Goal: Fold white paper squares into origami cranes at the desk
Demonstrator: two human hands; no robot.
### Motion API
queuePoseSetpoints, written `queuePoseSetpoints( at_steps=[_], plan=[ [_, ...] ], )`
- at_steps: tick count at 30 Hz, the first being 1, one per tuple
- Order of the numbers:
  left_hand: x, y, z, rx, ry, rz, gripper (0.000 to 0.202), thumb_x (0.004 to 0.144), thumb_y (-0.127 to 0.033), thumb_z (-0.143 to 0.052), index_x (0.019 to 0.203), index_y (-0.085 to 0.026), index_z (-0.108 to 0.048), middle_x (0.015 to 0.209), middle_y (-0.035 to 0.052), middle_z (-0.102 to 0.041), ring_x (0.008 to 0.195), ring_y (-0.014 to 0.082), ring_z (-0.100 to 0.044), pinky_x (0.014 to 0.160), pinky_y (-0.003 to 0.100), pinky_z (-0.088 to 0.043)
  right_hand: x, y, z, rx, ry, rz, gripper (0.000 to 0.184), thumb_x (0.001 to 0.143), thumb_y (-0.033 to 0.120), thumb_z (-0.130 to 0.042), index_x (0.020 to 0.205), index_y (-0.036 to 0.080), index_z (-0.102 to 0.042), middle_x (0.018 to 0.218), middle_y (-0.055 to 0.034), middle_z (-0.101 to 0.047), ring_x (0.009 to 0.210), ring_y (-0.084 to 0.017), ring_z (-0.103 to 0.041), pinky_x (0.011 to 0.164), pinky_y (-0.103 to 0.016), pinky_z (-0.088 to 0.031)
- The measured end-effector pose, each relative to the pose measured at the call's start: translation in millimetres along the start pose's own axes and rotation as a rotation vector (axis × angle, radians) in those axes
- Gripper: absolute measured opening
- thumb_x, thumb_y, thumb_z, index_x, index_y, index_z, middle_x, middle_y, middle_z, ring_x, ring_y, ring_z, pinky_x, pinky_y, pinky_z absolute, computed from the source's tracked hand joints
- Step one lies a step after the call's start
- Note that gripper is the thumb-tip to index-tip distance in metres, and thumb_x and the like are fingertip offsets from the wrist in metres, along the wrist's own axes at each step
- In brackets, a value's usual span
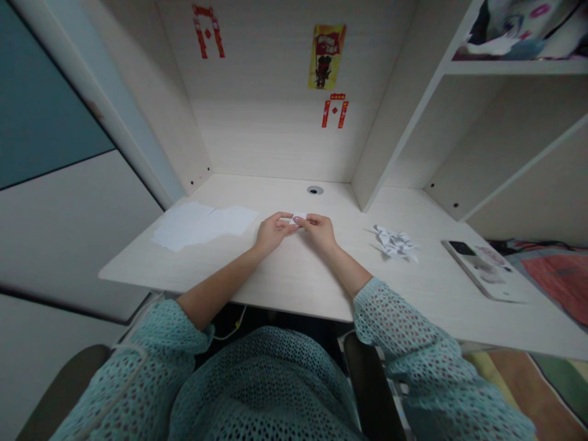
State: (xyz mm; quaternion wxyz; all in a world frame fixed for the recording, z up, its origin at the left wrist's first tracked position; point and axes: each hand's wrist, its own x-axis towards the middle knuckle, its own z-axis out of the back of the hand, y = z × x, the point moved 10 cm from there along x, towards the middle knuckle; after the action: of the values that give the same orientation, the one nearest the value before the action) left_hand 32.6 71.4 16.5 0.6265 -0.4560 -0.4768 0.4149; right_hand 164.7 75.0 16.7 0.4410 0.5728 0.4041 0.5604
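Dead center on the desk [285, 288], and all the action is right here! The left hand [274, 233] and the right hand [319, 233] come together from either side on a small slip of white paper [299, 217]. The slip sits right between them, its pale top edge poking out just above where the fingertips meet. The left fingers [285, 223] press in from one side, the right fingers [309, 222] from the other, both closed in a tight pinch with the slip held between them. Most of it is hidden behind those fingers, so its exact shape is hard to call.

Over on the left, just beside the left hand, loose sheets of white paper [202, 225] lie flat on the desk. Out to the right, well apart from the hands, sits a jagged heap of cut white paper [394, 242], and beyond that a phone [482, 269] lies near the desk's edge. Behind the hands, a round cable hole [315, 190] sits in the desktop, and teal mesh sleeves [413, 331] run back from both forearms.
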Motion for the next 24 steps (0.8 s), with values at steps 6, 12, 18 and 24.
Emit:
queuePoseSetpoints(
  at_steps=[6,12,18,24],
  plan=[
    [-1,-6,2.3,0.167,-0.008,-0.05,0.033,0.067,-0.046,-0.066,0.08,-0.016,-0.065,0.077,0.0052,-0.069,0.071,0.016,-0.064,0.068,0.025,-0.049,1,9,9,-0.098,-0.051,0.065,0.034,0.061,0.049,-0.069,0.054,0.017,-0.061,0.051,0.0026,-0.053,0.048,-0.01,-0.043,0.048,-0.023,-0.032],
    [1,-12,4.4,0.127,0.025,-0.086,0.028,0.066,-0.044,-0.066,0.072,-0.016,-0.067,0.078,0.0054,-0.07,0.073,0.0161,-0.063,0.072,0.027,-0.049,4,8,2,-0.141,0.056,0.059,0.032,0.059,0.049,-0.071,0.063,0.018,-0.067,0.06,-0.0007,-0.062,0.052,-0.012,-0.048,0.049,-0.025,-0.035],
    [4,-3,1.4,0.092,0.045,-0.041,0.027,0.066,-0.04,-0.068,0.07,-0.013,-0.066,0.071,0.006,-0.069,0.067,0.0149,-0.063,0.066,0.025,-0.049,1,15,5,-0.231,-0.002,0.122,0.028,0.064,0.046,-0.067,0.063,0.018,-0.067,0.062,-0.0008,-0.061,0.059,-0.014,-0.051,0.059,-0.027,-0.04],
    [-2,-9,-3.7,0.098,0.027,-0.036,0.025,0.069,-0.04,-0.066,0.076,-0.016,-0.066,0.077,0.0057,-0.07,0.074,0.0175,-0.066,0.071,0.028,-0.051,-4,33,13,-0.358,-0.098,0.214,0.03,0.069,0.045,-0.062,0.055,0.019,-0.058,0.059,0.0013,-0.054,0.061,-0.014,-0.048,0.063,-0.027,-0.037]
  ],
)
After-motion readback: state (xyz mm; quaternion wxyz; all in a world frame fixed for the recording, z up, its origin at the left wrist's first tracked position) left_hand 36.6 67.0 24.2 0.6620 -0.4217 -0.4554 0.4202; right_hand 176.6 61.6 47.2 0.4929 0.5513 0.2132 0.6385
